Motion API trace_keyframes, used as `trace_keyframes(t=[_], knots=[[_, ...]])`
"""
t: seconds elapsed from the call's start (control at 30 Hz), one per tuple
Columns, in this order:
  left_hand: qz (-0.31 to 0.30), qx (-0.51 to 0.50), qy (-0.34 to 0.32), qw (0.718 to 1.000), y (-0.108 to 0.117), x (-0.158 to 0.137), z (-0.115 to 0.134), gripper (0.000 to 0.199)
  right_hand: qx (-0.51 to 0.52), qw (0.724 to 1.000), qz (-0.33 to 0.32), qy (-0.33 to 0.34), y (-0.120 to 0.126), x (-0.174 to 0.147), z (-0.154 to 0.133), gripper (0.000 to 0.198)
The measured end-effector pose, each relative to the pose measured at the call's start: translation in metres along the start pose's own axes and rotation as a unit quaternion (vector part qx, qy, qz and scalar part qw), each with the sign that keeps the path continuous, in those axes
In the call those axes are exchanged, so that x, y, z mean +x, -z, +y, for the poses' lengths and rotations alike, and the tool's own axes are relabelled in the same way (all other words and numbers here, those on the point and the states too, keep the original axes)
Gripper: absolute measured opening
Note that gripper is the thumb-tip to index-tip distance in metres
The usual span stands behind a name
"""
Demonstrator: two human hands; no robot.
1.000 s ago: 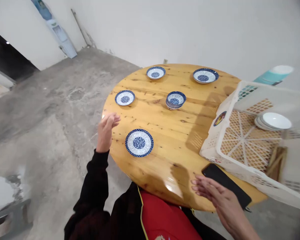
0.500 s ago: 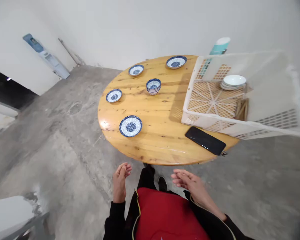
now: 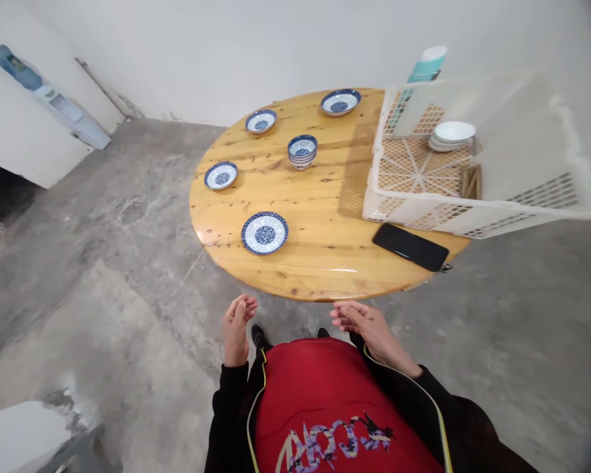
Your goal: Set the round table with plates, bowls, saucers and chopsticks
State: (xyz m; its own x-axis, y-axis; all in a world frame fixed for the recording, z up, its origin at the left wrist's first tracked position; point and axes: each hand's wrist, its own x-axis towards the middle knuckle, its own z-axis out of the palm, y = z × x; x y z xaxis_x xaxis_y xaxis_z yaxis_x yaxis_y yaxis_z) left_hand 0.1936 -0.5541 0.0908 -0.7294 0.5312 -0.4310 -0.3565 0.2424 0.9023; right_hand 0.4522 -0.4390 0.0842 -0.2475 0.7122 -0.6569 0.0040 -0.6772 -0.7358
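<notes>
My left hand [image 3: 238, 326] hovers just off the near table edge, its fingers loosely bent and holding nothing. Opposite it, my right hand [image 3: 365, 326] is also empty, fingers stretched loosely toward the left. Nearest to my left hand is a blue-and-white plate [image 3: 264, 234] on the round wooden table [image 3: 320, 257]. Smaller patterned dishes lie around the rim: one at the left [image 3: 221, 176], another at the back left [image 3: 261, 121] and a third at the back [image 3: 341, 102]. Mid-table stands a stack of patterned bowls [image 3: 302, 152].
A white plastic crate [image 3: 436, 211] covers the table's right side, holding stacked white dishes [image 3: 454, 133] and a brown bundle [image 3: 471, 182]. A black phone [image 3: 410, 246] lies before it. Turquoise-and-white cups [image 3: 427, 64] stand behind. A water dispenser [image 3: 69, 110] is by the wall.
My view has shifted, so the table, crate and my hands appear higher in the picture. Both hands keep nearly the same pose. The dishes keep their places on the table.
</notes>
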Motion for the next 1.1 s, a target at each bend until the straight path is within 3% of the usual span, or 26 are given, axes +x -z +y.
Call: trace_keyframes(t=[0.3,0.47,0.6,0.8,0.97,1.1], knots=[[0.091,0.003,0.005,0.996,0.158,0.069,0.013,0.059,-0.009,0.993,-0.118,0.000,-0.178,-0.009,0.038,0.048],[0.021,0.040,0.033,0.998,0.195,0.098,0.021,0.060,-0.013,0.993,-0.114,-0.002,-0.241,-0.019,0.053,0.044],[-0.034,0.057,0.051,0.996,0.190,0.118,0.033,0.063,-0.008,0.997,-0.079,0.002,-0.256,-0.024,0.059,0.050],[-0.105,0.067,0.042,0.991,0.150,0.154,0.044,0.064,-0.005,1.000,-0.025,0.004,-0.262,-0.014,0.059,0.054],[-0.189,0.117,0.006,0.975,0.115,0.197,0.070,0.054,0.013,0.999,-0.034,0.003,-0.291,0.029,0.043,0.050],[-0.217,0.185,-0.036,0.958,0.091,0.243,0.105,0.047,0.051,0.998,-0.047,0.007,-0.322,0.074,0.019,0.044]])
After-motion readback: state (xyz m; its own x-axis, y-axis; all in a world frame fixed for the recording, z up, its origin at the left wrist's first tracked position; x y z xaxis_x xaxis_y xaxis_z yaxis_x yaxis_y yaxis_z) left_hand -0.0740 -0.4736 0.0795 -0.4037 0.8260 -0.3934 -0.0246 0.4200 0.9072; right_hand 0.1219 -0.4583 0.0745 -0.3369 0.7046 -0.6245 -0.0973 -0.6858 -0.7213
